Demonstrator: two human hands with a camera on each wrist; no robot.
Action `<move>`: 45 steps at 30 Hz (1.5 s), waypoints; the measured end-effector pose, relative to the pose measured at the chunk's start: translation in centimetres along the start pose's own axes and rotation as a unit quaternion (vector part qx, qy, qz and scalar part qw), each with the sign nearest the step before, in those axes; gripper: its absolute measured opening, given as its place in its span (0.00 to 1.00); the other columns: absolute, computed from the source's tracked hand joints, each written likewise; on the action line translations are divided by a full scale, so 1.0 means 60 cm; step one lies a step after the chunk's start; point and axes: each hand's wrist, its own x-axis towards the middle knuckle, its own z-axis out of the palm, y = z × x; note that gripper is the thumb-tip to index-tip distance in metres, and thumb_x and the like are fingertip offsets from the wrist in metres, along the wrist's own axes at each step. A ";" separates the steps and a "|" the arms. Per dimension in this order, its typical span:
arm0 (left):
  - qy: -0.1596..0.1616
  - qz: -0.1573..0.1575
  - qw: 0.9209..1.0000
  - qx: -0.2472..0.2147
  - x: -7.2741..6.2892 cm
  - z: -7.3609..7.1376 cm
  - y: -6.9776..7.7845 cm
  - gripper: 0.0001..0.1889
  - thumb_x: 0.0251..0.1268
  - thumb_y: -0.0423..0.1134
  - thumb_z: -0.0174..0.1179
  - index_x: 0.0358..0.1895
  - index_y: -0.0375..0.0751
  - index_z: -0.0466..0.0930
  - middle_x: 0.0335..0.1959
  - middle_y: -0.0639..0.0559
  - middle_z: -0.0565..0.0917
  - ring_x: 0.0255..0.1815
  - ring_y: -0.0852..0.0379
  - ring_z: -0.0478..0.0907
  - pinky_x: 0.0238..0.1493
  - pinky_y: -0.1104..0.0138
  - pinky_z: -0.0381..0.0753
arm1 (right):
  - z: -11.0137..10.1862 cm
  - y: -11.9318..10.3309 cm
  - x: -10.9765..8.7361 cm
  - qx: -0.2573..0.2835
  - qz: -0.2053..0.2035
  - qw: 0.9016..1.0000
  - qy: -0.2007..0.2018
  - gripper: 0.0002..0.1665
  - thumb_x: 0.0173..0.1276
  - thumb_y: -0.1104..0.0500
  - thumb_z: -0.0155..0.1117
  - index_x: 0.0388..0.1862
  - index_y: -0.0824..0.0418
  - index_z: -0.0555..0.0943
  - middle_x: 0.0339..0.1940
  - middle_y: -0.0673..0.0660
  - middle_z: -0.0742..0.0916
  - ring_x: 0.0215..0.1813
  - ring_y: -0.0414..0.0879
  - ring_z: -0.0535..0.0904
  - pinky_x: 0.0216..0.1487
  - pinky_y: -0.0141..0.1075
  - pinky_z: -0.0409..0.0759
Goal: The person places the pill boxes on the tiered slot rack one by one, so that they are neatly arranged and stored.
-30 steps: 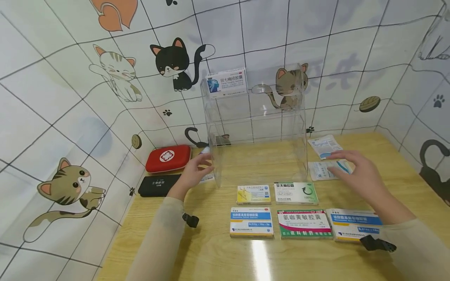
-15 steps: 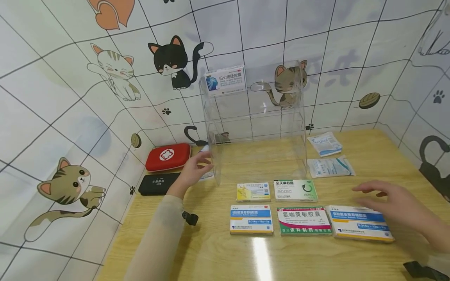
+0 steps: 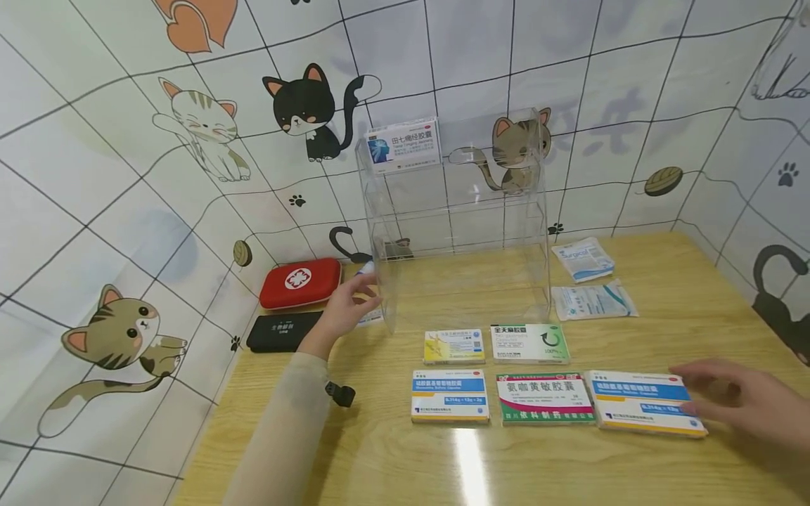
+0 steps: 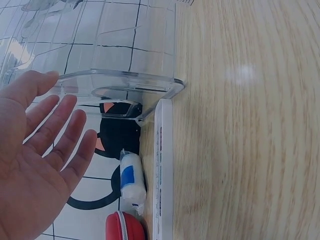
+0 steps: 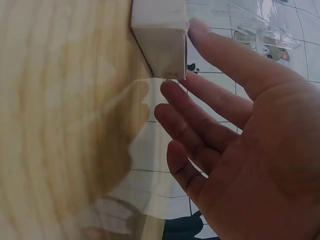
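My left hand [image 3: 344, 309] is at the left side of a clear acrylic shelf rack [image 3: 463, 254]. In the left wrist view its fingers [image 4: 56, 126] are spread and slightly bent, with the thumb tip by the rack's edge. On the right, my right hand [image 3: 747, 400] is at the right end of a blue-and-white medicine box [image 3: 645, 404]. Its thumb tip overlaps the box's printed top, and the index finger lies by the far corner. The right wrist view shows the other fingers [image 5: 192, 135] loosely bent beside the white box end [image 5: 162, 47].
More medicine boxes lie in front of the rack: a green-and-red one [image 3: 545, 398], a blue-and-white one [image 3: 450, 396], a yellow one [image 3: 453, 346] and a green-white one [image 3: 530, 343]. Another medicine box [image 3: 403, 145] stands on the rack's top. A red case [image 3: 300, 283], black case [image 3: 281, 332] and sealed packets [image 3: 595, 300] flank it.
My right hand has moved from above the packets at the right, down and toward me, to the right end of the blue-and-white box. The left hand stays by the rack.
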 end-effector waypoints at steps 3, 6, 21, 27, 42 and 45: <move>0.001 0.006 1.000 0.001 0.000 -0.002 0.001 0.23 0.71 0.39 0.67 0.67 0.50 0.76 0.62 0.50 0.82 0.58 0.49 0.80 0.64 0.50 0.82 | 0.004 -0.004 0.001 0.000 0.009 1.000 -0.017 0.43 0.62 0.38 0.75 0.65 0.66 0.79 0.58 0.70 0.84 0.53 0.62 0.82 0.46 0.55 0.83; 0.002 0.010 1.000 0.004 0.000 -0.002 0.003 0.23 0.71 0.39 0.67 0.67 0.51 0.76 0.62 0.49 0.81 0.57 0.49 0.80 0.63 0.50 0.82 | 0.005 -0.007 0.002 0.008 0.018 1.000 -0.017 0.44 0.62 0.39 0.76 0.64 0.68 0.78 0.56 0.69 0.85 0.52 0.62 0.82 0.46 0.54 0.84; 0.005 0.005 1.000 0.005 -0.002 0.001 0.004 0.23 0.70 0.40 0.67 0.66 0.51 0.77 0.61 0.51 0.82 0.56 0.50 0.80 0.62 0.51 0.83 | -0.010 0.002 0.016 0.072 0.026 0.988 0.135 0.20 0.70 0.55 0.72 0.56 0.65 0.82 0.51 0.72 0.86 0.34 0.15 0.73 0.30 0.21 0.76; 0.003 0.007 1.000 0.005 -0.002 0.001 0.005 0.23 0.70 0.40 0.67 0.67 0.51 0.77 0.61 0.50 0.82 0.56 0.50 0.80 0.62 0.51 0.83 | -0.046 -0.054 0.035 0.096 0.002 0.973 0.209 0.19 0.74 0.57 0.68 0.59 0.66 0.80 0.45 0.34 0.83 0.37 0.08 0.68 0.36 0.14 0.75; -0.002 0.014 1.000 -0.017 -0.002 0.000 0.003 0.22 0.71 0.38 0.67 0.65 0.50 0.78 0.61 0.46 0.81 0.57 0.46 0.80 0.63 0.49 0.82 | -0.201 -0.258 0.165 0.181 -0.054 0.930 0.316 0.22 0.72 0.48 0.70 0.61 0.54 0.84 0.47 0.31 0.83 0.43 0.18 0.78 0.42 0.11 0.72; -0.001 0.018 1.000 -0.015 -0.002 -0.001 0.002 0.22 0.71 0.38 0.66 0.66 0.50 0.77 0.62 0.45 0.81 0.57 0.46 0.80 0.62 0.48 0.82 | -0.231 -0.302 0.198 0.220 -0.077 0.913 0.333 0.21 0.71 0.50 0.71 0.61 0.51 0.84 0.50 0.37 0.85 0.45 0.24 0.81 0.44 0.12 0.74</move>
